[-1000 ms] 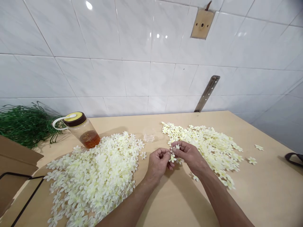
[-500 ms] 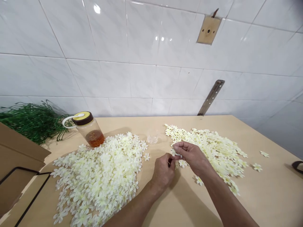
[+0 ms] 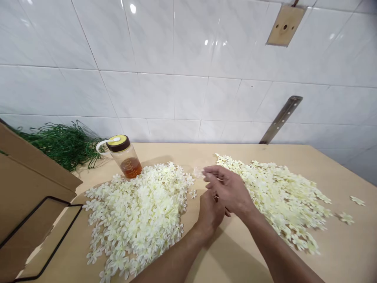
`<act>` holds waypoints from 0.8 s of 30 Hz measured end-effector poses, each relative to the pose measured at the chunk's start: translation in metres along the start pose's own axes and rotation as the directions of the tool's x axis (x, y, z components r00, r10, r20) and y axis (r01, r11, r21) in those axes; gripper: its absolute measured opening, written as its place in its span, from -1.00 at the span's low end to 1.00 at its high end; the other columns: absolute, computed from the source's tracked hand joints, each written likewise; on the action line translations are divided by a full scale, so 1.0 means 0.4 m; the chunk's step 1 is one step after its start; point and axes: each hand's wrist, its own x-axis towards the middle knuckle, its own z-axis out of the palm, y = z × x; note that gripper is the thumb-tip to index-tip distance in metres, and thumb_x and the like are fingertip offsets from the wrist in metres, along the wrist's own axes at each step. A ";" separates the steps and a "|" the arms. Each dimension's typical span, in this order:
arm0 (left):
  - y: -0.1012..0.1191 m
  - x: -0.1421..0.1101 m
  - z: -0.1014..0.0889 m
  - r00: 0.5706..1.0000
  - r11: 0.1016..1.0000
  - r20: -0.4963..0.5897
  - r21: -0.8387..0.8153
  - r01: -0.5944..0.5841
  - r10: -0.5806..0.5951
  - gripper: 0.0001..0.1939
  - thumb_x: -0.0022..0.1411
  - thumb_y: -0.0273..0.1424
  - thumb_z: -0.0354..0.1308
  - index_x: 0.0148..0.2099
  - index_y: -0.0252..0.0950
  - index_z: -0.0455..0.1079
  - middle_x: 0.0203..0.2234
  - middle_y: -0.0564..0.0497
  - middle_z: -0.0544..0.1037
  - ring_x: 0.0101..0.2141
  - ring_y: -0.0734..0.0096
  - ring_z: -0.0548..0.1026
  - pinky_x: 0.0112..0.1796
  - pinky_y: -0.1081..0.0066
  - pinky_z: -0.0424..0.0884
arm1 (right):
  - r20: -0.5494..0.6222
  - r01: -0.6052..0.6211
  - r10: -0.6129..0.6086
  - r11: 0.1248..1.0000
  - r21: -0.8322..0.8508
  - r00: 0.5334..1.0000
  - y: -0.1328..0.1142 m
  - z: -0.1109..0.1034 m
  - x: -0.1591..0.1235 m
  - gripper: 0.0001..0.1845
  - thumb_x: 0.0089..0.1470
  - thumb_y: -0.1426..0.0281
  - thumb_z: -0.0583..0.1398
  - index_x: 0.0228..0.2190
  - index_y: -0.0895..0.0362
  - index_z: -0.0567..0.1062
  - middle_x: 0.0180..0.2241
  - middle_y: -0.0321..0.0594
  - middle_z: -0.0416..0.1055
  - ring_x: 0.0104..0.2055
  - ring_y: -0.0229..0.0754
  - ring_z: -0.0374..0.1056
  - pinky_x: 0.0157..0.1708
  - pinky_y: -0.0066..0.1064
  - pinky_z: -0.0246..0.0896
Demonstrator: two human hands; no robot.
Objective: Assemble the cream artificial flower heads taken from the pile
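My left hand is closed low over the table between two flower piles; what its fingers hold, if anything, is hidden. Just above and partly in front of it, my right hand stretches leftward, slightly blurred, its fingers a little apart and no object visible in them. Its fingertips are beside a few small clear plastic pieces. To the left lies a large heap of white artificial flower heads, and to the right a pale yellow heap of flower heads. A single white flower rests near my left hand.
A bottle of amber liquid stands behind the left heap. Green artificial stems, a cardboard box and a black wire frame occupy the left side. A metal bracket is against the tiled wall.
My right hand has moved left and over my left hand, toward the clear pieces; the flower seen at its fingers no longer shows. The view has shifted, so the scene sits further right.
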 end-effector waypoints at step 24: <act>-0.008 0.019 -0.014 0.979 0.997 -0.191 0.049 -0.058 0.067 -0.83 0.16 -0.32 0.19 -0.27 -0.33 0.44 -0.54 0.00 0.55 -0.51 0.38 0.53 -0.43 0.41 0.51 | -0.066 0.066 -0.109 0.883 -0.465 0.992 0.191 -0.096 -0.083 -0.82 0.16 0.35 0.15 -0.31 0.05 0.57 -0.35 -0.26 0.55 -0.32 -0.17 0.45 -0.30 -0.39 0.28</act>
